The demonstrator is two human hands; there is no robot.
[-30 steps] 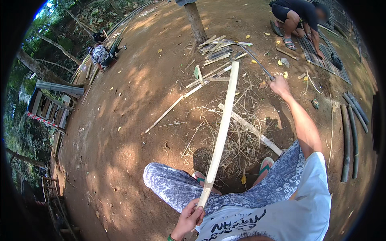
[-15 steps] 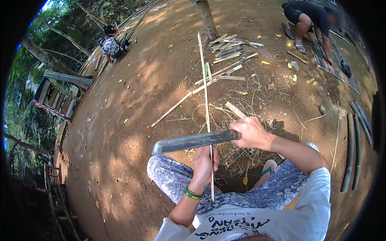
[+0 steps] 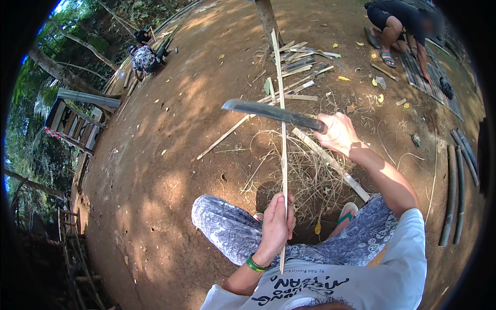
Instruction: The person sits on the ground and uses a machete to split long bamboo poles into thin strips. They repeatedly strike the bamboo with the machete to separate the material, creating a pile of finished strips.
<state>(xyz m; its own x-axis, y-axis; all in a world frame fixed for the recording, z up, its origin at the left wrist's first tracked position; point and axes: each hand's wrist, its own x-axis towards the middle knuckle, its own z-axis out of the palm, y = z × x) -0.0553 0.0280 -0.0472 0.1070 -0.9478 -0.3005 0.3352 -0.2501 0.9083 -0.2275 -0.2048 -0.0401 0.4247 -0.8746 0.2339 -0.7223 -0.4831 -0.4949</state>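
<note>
My left hand (image 3: 277, 226) is closed round a long, thin bamboo strip (image 3: 282, 150), gripping it near its lower end. The strip points away from me, its far tip near the foot of a tree. In my right hand (image 3: 338, 133) is the handle of a machete (image 3: 274, 113). Its dark, broad blade reaches leftward across the strip, well beyond my left hand; whether the edge touches the strip I cannot tell. Curly shavings (image 3: 320, 178) lie in a heap on the ground in front of my legs, beside a wider bamboo slat (image 3: 330, 161).
Split bamboo pieces (image 3: 297, 64) lie piled by the tree trunk (image 3: 267, 20). Dark bamboo poles (image 3: 450, 194) rest at the right. A person (image 3: 400, 26) bends over a slatted bamboo panel (image 3: 429, 77) at the far right; another person (image 3: 146, 59) crouches far left near a wooden structure (image 3: 77, 124).
The machete has moved away from me along the strip, its blade tip rising. My left hand and the strip have shifted right and slightly nearer my body.
</note>
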